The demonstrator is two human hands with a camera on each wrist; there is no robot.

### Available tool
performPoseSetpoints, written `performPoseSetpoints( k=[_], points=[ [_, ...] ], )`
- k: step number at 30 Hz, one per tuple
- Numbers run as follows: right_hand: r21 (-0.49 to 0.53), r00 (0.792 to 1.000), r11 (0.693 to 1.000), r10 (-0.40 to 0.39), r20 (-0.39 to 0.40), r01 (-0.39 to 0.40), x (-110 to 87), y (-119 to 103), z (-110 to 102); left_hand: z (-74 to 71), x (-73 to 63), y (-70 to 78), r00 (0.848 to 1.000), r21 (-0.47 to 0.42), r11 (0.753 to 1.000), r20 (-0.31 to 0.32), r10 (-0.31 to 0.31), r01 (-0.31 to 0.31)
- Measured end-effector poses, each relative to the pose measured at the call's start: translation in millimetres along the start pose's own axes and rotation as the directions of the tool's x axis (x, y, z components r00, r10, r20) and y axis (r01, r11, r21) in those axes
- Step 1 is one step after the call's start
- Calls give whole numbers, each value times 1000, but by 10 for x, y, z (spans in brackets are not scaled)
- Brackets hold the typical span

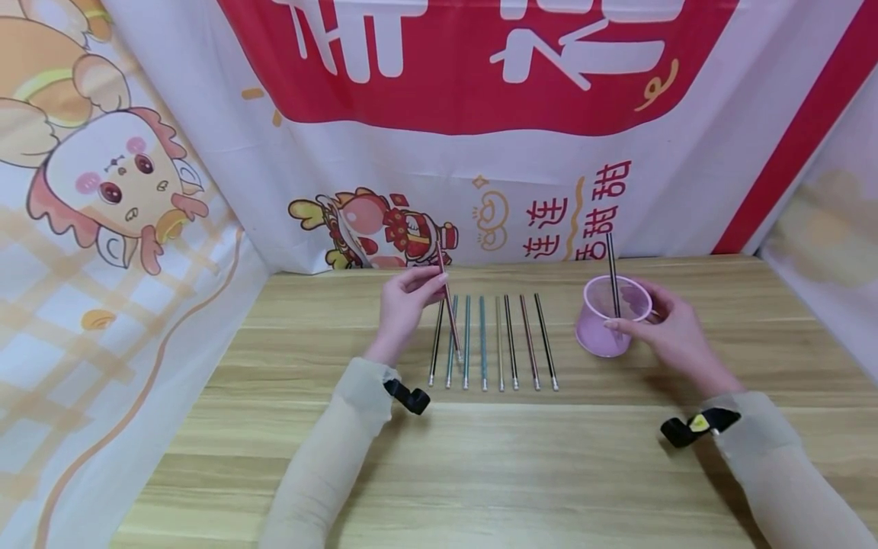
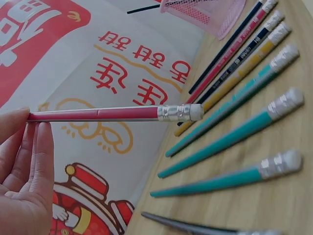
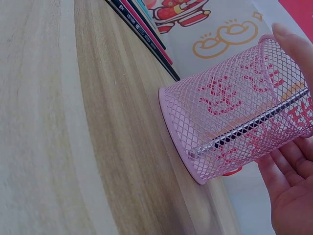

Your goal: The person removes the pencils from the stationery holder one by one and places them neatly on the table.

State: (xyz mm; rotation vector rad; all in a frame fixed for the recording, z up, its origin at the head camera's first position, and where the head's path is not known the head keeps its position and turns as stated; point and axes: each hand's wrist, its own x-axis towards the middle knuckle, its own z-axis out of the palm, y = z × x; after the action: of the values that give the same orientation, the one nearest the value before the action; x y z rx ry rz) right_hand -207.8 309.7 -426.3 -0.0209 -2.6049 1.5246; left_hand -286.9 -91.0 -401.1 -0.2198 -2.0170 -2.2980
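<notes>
My left hand (image 1: 401,313) pinches a red pencil (image 2: 98,115) between thumb and fingers, off the table. The pencil is tilted, with its white eraser end pointing down over the left part of a row of pencils. At the right, my right hand (image 1: 675,332) grips a pink mesh pencil cup (image 1: 595,337), thumb at the near side of the rim and fingers round the far side. One black-striped pencil (image 1: 612,267) leans inside the cup, its eraser end at the bottom, as the right wrist view shows through the mesh.
Several pencils lie side by side between the hands, eraser ends toward me: black (image 1: 545,339), red (image 1: 529,339), yellow (image 1: 500,343) and teal (image 1: 483,343) ones. A printed cloth (image 1: 384,160) hangs right behind the wooden table (image 1: 494,465), with another cloth (image 1: 137,328) along the left.
</notes>
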Motion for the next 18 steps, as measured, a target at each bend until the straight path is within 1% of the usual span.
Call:
performPoseSetpoints(
  k=[5, 12, 18],
  points=[
    [7, 1000, 1000, 4, -2, -4, 13, 16, -1, -142, -38, -3, 999, 25, 999, -15, -29, 29],
    [14, 1000, 1000, -5, -2, 5, 14, 15, -5, -384, -29, 42, 997, 77, 996, -65, -45, 50],
    [3, 1000, 1000, 25, 8, -25, 8, -2, -4, -591, -26, 100, 996, 134, 989, -75, -49, 59]
  ],
)
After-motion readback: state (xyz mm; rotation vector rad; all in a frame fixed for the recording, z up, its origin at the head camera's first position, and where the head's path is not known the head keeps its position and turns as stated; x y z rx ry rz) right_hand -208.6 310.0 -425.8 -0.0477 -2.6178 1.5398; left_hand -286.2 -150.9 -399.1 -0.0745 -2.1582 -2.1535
